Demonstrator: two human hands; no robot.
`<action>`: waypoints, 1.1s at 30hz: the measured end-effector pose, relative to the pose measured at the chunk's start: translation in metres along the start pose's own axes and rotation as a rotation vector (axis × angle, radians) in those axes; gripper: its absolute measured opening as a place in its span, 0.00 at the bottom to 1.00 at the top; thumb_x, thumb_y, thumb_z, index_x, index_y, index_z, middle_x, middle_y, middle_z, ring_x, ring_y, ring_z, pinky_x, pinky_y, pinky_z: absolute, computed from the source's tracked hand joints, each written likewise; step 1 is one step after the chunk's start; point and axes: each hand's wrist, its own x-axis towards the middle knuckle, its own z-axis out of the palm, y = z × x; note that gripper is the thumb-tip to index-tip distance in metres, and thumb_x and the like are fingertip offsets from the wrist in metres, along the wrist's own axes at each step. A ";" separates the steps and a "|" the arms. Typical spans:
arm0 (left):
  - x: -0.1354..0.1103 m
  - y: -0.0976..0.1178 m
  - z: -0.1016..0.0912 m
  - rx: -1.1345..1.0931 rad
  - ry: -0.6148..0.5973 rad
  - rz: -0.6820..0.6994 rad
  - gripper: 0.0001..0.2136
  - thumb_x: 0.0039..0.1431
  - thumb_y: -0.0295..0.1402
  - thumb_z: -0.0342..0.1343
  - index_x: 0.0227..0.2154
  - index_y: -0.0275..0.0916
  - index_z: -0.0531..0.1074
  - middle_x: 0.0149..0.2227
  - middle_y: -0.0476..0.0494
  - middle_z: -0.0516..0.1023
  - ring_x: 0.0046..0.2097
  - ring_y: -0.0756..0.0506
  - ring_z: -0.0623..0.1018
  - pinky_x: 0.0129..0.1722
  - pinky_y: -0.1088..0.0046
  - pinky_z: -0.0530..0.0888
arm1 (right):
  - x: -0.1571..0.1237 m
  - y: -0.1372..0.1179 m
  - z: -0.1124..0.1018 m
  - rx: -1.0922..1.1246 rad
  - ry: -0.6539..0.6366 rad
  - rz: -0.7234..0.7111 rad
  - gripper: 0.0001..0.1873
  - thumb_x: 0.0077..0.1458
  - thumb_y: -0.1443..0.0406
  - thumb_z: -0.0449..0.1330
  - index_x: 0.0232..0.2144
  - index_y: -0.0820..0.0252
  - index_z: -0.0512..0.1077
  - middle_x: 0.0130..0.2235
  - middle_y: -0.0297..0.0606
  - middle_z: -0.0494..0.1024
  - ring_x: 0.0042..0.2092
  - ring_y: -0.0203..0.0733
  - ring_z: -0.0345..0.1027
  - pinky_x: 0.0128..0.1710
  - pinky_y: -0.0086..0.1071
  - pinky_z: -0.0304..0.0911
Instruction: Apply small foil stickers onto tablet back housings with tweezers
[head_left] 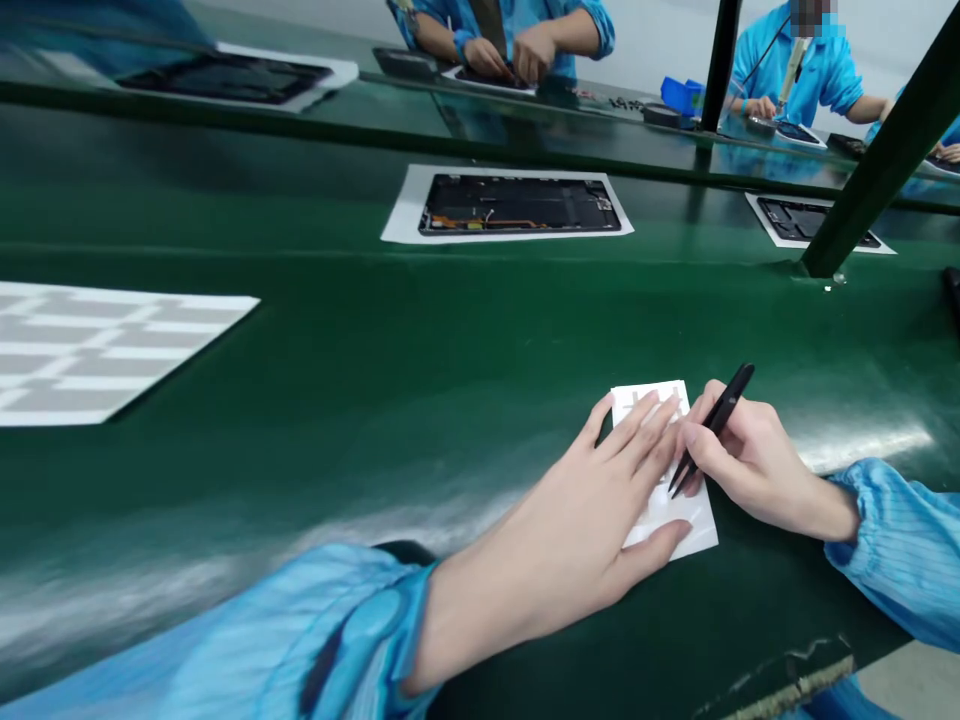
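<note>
- Small white sheet (701,530): lies flat on the green workbench (390,370), under and between your hands; faint strips show near its far edge (the rest of that part is hidden by your fingers).
- Left hand (589,515): laid palm down across the sheet, fingers extended and slightly fanned, thumb set apart near the close edge; it grips nothing. For a steady sheet, press evenly through the fingertips, leaving the tweezers room.
- Right hand (754,460): fingers closed around the black tweezers (724,410) in a pen-like grip, beside the left fingertips. Whether the tips touch the sheet, or pinch anything, you cannot tell from here.
- Tweezers' angle: the points slant down toward you over the sheet. A shallow approach and a light squeeze would likely spare thin material from creasing or tearing.
- Surroundings: a gray-patterned sheet (157,340) lies at left, and a black device housing (517,206) rests on white paper (405,220) beyond, both well apart from your hands.
</note>
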 end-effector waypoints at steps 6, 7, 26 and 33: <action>0.001 -0.001 0.002 -0.004 0.001 0.001 0.32 0.72 0.48 0.38 0.71 0.31 0.51 0.71 0.28 0.50 0.72 0.30 0.52 0.69 0.40 0.50 | 0.003 0.000 0.000 0.016 -0.007 0.034 0.08 0.59 0.63 0.55 0.27 0.53 0.62 0.22 0.29 0.74 0.21 0.40 0.75 0.20 0.30 0.69; 0.001 -0.001 0.002 -0.004 0.002 0.001 0.32 0.72 0.48 0.38 0.71 0.32 0.51 0.71 0.29 0.50 0.72 0.30 0.52 0.69 0.39 0.50 | 0.003 0.001 0.000 0.020 -0.005 0.044 0.08 0.60 0.63 0.56 0.28 0.53 0.62 0.21 0.29 0.74 0.20 0.41 0.75 0.20 0.30 0.69; 0.003 -0.005 0.005 0.052 0.025 0.006 0.34 0.71 0.50 0.39 0.69 0.30 0.55 0.70 0.28 0.53 0.71 0.28 0.56 0.68 0.42 0.52 | 0.021 0.022 -0.012 0.096 0.145 0.055 0.26 0.59 0.41 0.56 0.27 0.53 0.58 0.17 0.26 0.68 0.15 0.35 0.65 0.14 0.26 0.61; 0.002 -0.004 0.004 0.065 -0.010 -0.003 0.34 0.72 0.51 0.37 0.70 0.30 0.52 0.71 0.29 0.51 0.71 0.31 0.56 0.69 0.45 0.53 | 0.098 0.057 -0.081 -0.312 0.543 -0.050 0.17 0.70 0.51 0.52 0.40 0.59 0.66 0.24 0.25 0.67 0.21 0.31 0.61 0.22 0.26 0.62</action>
